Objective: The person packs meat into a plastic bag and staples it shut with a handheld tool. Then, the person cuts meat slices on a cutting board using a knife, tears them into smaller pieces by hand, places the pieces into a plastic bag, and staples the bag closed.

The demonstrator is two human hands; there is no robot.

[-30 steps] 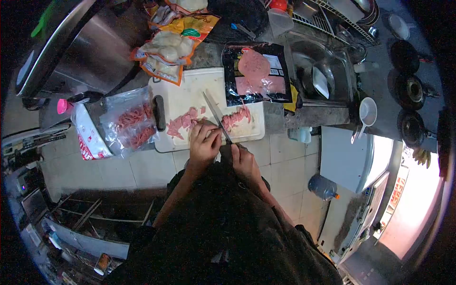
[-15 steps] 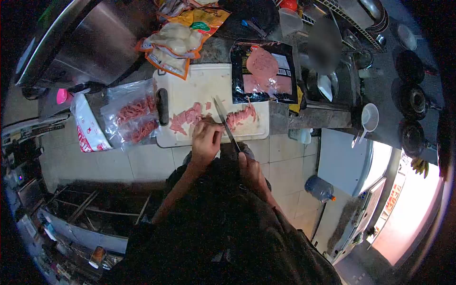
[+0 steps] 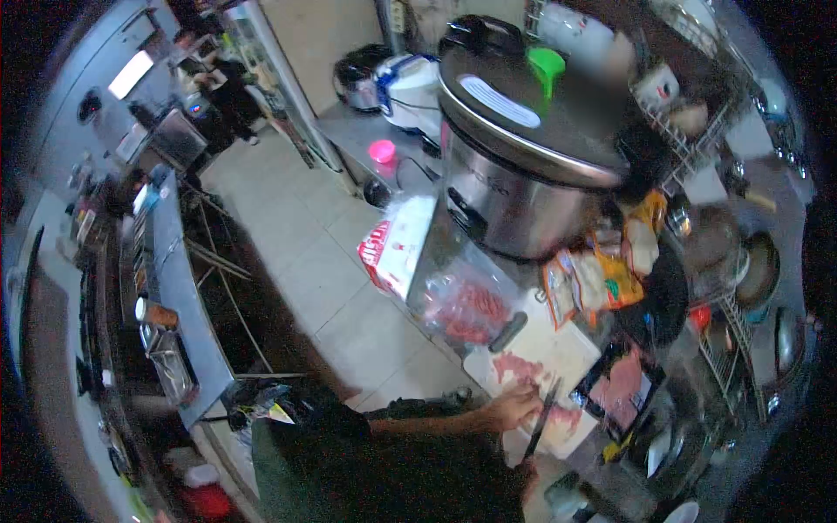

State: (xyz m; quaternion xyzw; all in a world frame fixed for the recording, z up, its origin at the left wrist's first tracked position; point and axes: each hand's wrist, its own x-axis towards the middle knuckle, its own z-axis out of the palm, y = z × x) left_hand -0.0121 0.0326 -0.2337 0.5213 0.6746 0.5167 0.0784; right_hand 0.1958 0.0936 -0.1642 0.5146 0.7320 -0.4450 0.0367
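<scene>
A white cutting board lies on the counter with pink cut ham on it. My left hand rests on the board with its fingers bent together, pressing on ham beside the blade; the piece under the fingertips is mostly hidden. In my right hand, at the near edge of the board, is the dark handle of a knife, its blade pointing away across the board. More ham strips lie to the right of the blade. An opened black pack of ham slices overlaps the board's right side.
A clear bag of shredded red meat touches the board's left end. Beyond it stand a white-and-red bag and a big steel cooker. Orange-edged packs lie behind the board. Another person is far back left.
The view has swung left and up, bringing the cooker, the aisle and another person into sight. Both hands stay at the board, the knife still in the right one.
</scene>
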